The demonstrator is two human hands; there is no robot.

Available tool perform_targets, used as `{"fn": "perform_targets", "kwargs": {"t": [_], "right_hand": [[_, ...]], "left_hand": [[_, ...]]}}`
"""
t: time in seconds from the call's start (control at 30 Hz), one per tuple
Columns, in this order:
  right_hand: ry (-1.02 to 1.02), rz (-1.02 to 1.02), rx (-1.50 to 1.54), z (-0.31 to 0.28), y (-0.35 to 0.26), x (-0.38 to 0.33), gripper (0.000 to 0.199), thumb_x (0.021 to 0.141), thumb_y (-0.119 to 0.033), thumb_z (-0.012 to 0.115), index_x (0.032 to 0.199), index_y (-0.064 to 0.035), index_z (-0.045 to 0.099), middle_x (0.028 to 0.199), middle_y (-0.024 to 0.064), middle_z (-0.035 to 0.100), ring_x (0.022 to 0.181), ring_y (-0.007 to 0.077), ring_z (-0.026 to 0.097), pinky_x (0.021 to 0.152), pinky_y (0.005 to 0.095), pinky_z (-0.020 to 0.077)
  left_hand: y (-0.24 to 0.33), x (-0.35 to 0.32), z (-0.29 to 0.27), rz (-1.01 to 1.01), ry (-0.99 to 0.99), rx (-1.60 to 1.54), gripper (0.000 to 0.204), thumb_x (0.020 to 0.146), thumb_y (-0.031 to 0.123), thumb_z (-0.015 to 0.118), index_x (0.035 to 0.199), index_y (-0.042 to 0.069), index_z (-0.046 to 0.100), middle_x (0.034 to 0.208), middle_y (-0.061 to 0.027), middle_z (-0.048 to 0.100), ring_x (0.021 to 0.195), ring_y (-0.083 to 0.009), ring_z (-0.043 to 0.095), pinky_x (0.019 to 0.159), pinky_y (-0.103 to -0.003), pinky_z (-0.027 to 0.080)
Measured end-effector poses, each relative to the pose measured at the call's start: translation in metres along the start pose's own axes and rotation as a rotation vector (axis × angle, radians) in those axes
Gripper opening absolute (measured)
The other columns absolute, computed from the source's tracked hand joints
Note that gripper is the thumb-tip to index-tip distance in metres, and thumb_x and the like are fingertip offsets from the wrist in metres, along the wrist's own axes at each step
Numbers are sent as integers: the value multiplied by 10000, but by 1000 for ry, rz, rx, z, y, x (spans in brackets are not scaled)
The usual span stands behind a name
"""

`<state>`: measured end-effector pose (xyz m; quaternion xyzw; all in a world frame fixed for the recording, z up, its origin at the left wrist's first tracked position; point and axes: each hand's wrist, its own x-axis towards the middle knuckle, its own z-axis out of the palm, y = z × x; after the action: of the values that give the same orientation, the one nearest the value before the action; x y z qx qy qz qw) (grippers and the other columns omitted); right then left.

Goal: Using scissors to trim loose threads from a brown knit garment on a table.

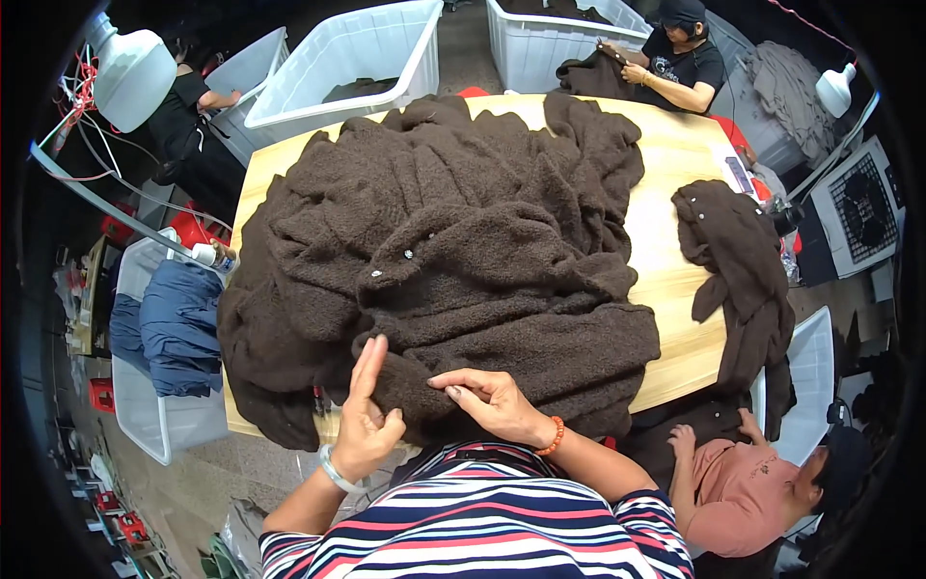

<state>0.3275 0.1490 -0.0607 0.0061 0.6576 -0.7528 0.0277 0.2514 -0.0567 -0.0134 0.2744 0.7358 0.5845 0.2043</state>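
A large heap of dark brown fleecy garments [424, 183] covers most of the table in front of me. Shiny round buttons [408, 254] show along the edge of the top one. At the heap's near edge, my left hand [369, 425] is open, its fingers stretched upward and its thumb apart. It seems to hold nothing. My right hand [497, 407] is over the near cloth, thumb and forefinger drawn close in a pinch. Whatever may be between them is too small to make out. A small red and dark tool [319, 399] lies partly under the cloth, left of my left hand.
The pale wooden table [675, 328] carries another brown garment [738, 261] at its right edge. White bins [357, 48] stand beyond it; a left bin [145, 415] holds blue cloth [181, 328]. Co-workers [748, 492] handle brown cloth at near right and far right. Lamps [135, 77] hang at the sides.
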Motion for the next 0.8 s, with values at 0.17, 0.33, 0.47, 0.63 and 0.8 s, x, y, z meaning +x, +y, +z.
{"fn": "perform_targets", "kwargs": {"t": [0.17,0.33,0.47,0.63,0.8], "right_hand": [[-94,-53,260,-7,2,8,524,937,-148,671,1415,-38,485,1372,102,518,1208,156,530,1016,326,449],[-190,-119,-2,-2,-7,15,1110,754,-206,863,1558,-35,118,1581,142,221,1456,269,253,1175,411,280],[3,-26,-49,17,22,17,615,876,-93,643,1420,52,396,1402,228,499,1323,262,485,1103,349,387],[-71,57,71,-11,13,6,385,916,-119,606,1225,106,560,1124,140,678,1044,137,579,930,291,463],[25,155,-238,-107,-30,-52,430,800,-65,571,1221,-1,628,1112,149,700,1056,207,650,979,328,474]], "left_hand": [[16,23,-12,-35,-205,-215,844,695,-124,427,1523,-3,311,1625,-170,183,1515,-261,140,1080,-242,280],[23,48,-8,166,-183,333,603,743,-131,530,1329,7,555,1411,-239,501,1278,-352,535,1008,-334,463],[19,60,-5,154,15,472,333,752,-105,655,1068,-7,693,928,-149,723,783,-243,717,713,-296,548],[4,67,-38,46,222,256,90,863,-11,653,949,-35,652,907,-78,651,819,-137,594,748,-234,445],[-18,80,-48,-19,398,-604,199,1002,138,551,1152,18,607,1103,-72,668,1001,-175,630,937,-310,486]]}}
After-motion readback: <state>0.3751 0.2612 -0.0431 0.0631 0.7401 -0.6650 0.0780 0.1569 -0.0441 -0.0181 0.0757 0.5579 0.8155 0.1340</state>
